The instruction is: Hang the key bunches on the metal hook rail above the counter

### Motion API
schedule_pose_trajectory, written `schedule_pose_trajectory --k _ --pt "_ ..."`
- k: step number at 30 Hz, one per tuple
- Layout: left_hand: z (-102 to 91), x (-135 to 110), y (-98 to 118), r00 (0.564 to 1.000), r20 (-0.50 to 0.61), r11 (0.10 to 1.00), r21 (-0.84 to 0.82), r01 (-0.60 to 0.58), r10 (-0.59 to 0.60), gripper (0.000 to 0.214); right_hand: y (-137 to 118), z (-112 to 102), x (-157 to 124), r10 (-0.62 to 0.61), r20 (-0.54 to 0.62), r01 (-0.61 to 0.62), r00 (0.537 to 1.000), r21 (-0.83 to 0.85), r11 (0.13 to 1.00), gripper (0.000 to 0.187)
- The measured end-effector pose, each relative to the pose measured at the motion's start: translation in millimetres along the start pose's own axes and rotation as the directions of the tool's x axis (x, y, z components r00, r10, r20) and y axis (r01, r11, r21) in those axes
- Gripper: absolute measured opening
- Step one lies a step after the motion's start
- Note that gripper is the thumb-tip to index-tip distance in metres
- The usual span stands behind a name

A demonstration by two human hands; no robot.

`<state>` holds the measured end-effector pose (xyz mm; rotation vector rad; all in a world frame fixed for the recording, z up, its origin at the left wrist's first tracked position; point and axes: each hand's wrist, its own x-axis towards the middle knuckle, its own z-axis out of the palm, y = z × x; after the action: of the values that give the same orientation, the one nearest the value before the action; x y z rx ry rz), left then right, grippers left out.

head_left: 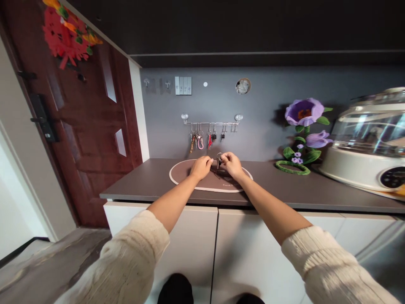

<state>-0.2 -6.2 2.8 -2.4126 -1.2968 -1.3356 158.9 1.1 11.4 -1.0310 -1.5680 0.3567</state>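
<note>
Both my hands reach out over an oval brown mat (185,182) on a dark countertop (142,181). My left hand (201,167) and my right hand (232,164) are closed in pinches on a small key with a metal ring (219,160), held between them just above the mat. A dark strap or another key lies on the mat under my right hand. On the grey wall behind, a metal hook rail (211,123) carries several keys and key fobs (200,141).
A red-brown door (79,126) with a black handle stands at the left. A purple flower ornament (302,135) and a white appliance with a clear lid (367,143) sit at the right on the countertop. White cabinet doors (247,253) lie below.
</note>
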Motion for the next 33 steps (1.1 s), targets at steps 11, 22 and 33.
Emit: schedule_pose_trajectory --k 11,22,33 --pt "5.2 2.8 -1.3 1.000 0.015 0.998 0.052 0.019 -0.020 0.030 -7.6 -22.9 21.7 -0.006 -0.137 -0.003 0.991 -0.067 0.998 0.018" --pt "9.7 5.0 -1.7 1.000 0.011 0.995 0.099 -0.006 0.005 0.031 -12.3 -41.1 68.9 0.017 -0.197 -0.046 0.980 -0.145 0.988 0.014" --pt "10.4 6.4 0.5 0.999 0.009 0.991 0.124 0.041 -0.042 0.029 -1.3 -35.4 121.3 0.069 -0.281 -0.122 0.957 -0.176 0.977 0.012"
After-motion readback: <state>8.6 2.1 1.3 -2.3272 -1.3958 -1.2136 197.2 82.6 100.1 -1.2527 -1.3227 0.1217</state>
